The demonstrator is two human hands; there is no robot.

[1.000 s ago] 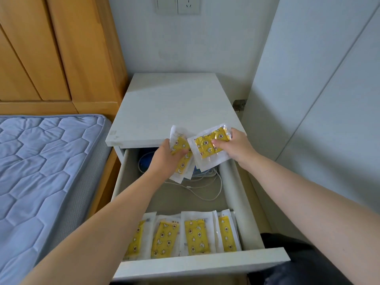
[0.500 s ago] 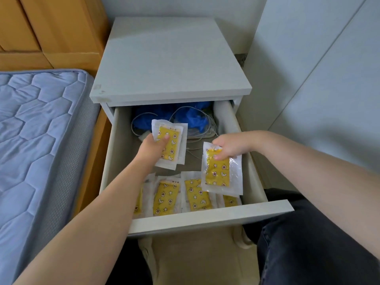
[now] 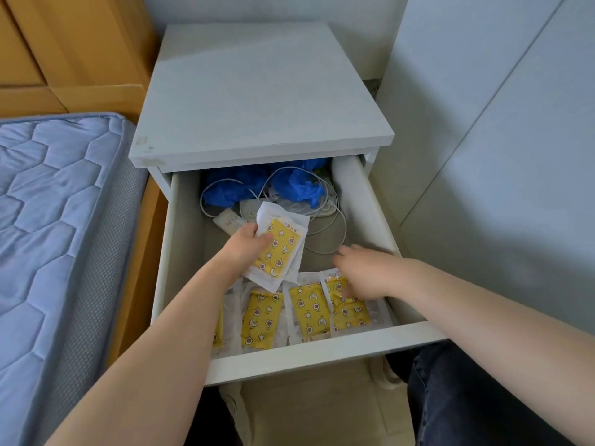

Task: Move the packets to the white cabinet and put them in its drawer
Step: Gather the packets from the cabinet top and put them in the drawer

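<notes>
A bedroom corner: a blue quilted mattress (image 3: 58, 204) lies on the left with a wooden wardrobe (image 3: 80, 43) behind it, and pale wall panels (image 3: 499, 156) close the right side. Between them stands the white cabinet (image 3: 257, 91), its drawer (image 3: 322, 355) pulled well out.

Both bare forearms reach into the drawer. The left hand (image 3: 243, 249) grips a small stack of packets (image 3: 280, 249) above the middle of the drawer, thumb across the yellow face and fingers underneath. At least two packets show by their layered white edges; an exact count cannot be told.

The right hand (image 3: 363, 273) hangs over the front right corner with its fingers (image 3: 346, 251) spread and loose, holding nothing. Its thumb tip touches the rightmost packet (image 3: 349, 313).

That packet belongs to a row of packets (image 3: 262, 317) lying flat against the drawer's front wall. Four yellow faces show, the leftmost half hidden by the left forearm and the rightmost overlapping its neighbour.

At the back of the drawer sit crumpled blue material (image 3: 231, 188), tangled white cables (image 3: 335, 201) and a small white device (image 3: 229, 222).
</notes>
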